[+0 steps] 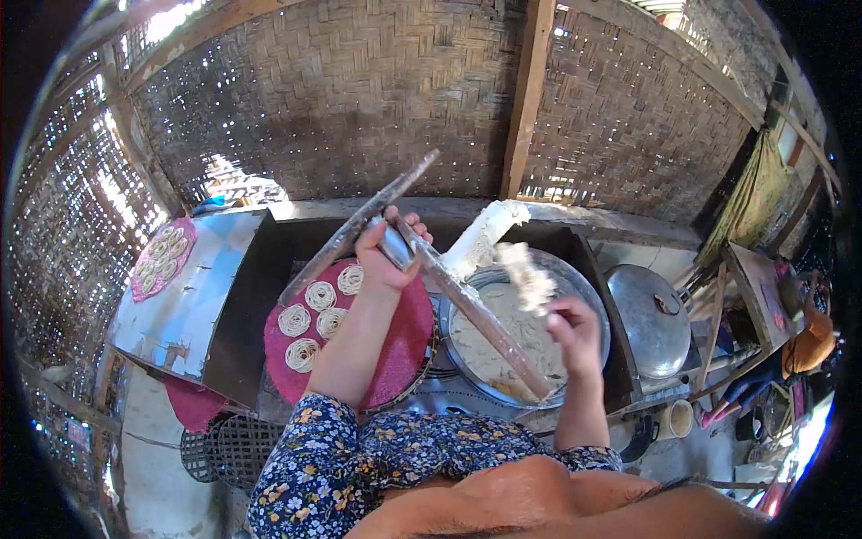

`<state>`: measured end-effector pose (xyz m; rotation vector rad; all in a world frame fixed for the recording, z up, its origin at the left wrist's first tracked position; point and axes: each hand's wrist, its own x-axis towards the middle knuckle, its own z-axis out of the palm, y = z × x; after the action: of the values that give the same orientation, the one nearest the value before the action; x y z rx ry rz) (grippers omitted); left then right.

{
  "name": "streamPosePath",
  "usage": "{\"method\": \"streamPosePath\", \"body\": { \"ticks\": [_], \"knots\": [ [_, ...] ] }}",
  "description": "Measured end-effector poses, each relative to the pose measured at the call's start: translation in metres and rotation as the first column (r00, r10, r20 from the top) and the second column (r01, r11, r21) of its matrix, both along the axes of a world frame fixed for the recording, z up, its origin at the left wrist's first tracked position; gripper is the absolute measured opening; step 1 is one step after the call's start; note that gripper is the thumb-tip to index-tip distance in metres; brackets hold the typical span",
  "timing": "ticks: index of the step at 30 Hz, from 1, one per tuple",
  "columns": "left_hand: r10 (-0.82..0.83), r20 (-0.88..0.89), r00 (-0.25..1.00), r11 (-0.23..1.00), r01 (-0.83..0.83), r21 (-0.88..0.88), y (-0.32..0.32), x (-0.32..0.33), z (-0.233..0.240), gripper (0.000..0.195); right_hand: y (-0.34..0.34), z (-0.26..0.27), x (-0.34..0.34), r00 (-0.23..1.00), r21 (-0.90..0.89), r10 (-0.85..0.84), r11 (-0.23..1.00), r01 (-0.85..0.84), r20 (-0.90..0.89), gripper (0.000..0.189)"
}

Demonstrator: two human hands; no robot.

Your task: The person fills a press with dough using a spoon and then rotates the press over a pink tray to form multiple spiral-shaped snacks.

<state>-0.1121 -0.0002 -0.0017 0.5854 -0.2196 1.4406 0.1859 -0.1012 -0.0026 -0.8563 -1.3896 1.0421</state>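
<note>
My left hand grips a metal cylinder set between two wooden bars, over the pink round mat. One bar slants up to the far right. The other bar slants down across the metal basin, with a dough-coated white plunger sticking out from it. A blurred lump of pale dough is at the fingertips of my right hand, above the basin; whether the fingers grip it is unclear. More pale dough fills the basin. Several noodle nests lie on the pink mat.
A blue-and-white board at left carries a pink mat of nests. Right of the basin stands a lidded metal pot. A dark trough wall separates them. Woven baskets sit below. Another person is at far right.
</note>
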Motion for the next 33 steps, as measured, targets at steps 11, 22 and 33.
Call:
{"method": "streamPosePath", "body": {
  "ticks": [11, 22, 33],
  "knots": [
    [-0.034, -0.090, 0.995, 0.992, 0.023, -0.125, -0.012, 0.023, -0.005, 0.021, 0.035, -0.014, -0.005, 0.976, 0.014, -0.124, 0.992, 0.129, -0.180, 0.009],
    [-0.170, 0.057, 0.984, 0.977, 0.160, 0.141, -0.005, 0.009, -0.001, 0.026, 0.003, -0.047, 0.024, 0.778, 0.208, -0.373, 0.928, 0.310, 0.506, 0.050],
    [0.306, -0.562, 0.768, 0.952, -0.266, 0.155, -0.059, -0.001, 0.050, 0.073, -0.022, 0.021, -0.106, 0.213, 0.064, 0.524, 0.460, -0.885, -0.825, 0.086]
  ]
}}
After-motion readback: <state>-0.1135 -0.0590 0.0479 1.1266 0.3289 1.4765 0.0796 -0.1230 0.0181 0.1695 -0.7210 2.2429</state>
